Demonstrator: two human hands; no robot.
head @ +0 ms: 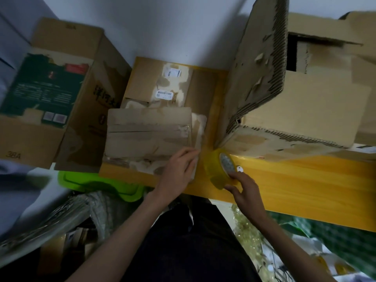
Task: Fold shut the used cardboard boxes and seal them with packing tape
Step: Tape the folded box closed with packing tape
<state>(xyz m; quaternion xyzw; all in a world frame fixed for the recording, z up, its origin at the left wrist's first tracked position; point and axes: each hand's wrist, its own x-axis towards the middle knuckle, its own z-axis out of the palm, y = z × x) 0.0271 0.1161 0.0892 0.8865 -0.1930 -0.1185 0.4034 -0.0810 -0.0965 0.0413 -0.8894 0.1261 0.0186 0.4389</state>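
Head view: left hand point(179, 169) flat, fingers straight, pressing worn brown cardboard box point(150, 131) at yellow wooden desk point(295, 180) front edge; right hand point(243, 190) gripping yellowish packing tape roll point(220, 170) alongside. Light, soft, torn board — best held by flap edges.

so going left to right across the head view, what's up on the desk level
Tall open brown box with green insert → flat worn cardboard box → left hand → yellow tape roll → big torn corrugated box.
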